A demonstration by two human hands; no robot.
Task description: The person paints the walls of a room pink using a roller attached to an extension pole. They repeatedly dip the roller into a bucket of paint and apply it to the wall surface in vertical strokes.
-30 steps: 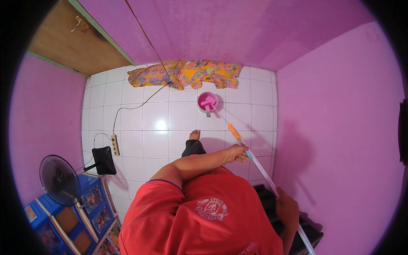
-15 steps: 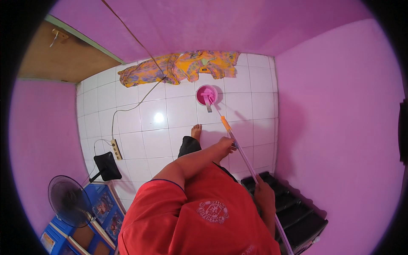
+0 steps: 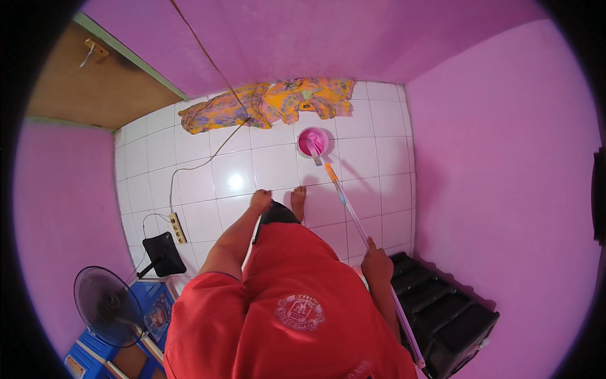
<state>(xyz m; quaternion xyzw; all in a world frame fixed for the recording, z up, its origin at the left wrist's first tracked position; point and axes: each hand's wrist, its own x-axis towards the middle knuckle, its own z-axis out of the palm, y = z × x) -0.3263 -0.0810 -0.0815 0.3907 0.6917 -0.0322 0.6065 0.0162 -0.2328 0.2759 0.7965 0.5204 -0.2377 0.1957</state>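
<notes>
My right hand [image 3: 377, 262] is wrapped around a long pink-and-white pole [image 3: 355, 220], which slants up and away from my right side. At its far end is an orange grip [image 3: 331, 172], close to the rim of a round pink bucket [image 3: 300, 144]. Inside the bucket lie pink-coated things I cannot make out, and a greyish flat piece [image 3: 317, 162] sticks out over the near rim. Off the pole, my left hand [image 3: 261, 200] hovers by my knee, its small fingers looking loosely apart with nothing visible in them. My bare foot [image 3: 298, 201] stands on the tiles.
A patterned orange cloth [image 3: 246, 107] lies along the far wall. A cable [image 3: 196, 167] crosses the tiles to a power strip [image 3: 178, 227]. A black stand base [image 3: 165, 252], fan [image 3: 108, 306] and blue cabinet [image 3: 95, 354] are left; a black rack [image 3: 445, 309] stands right.
My left hand has let go of the pole and swung left to beside my knee. My right hand still grips the pole, slightly farther up and left in view.
</notes>
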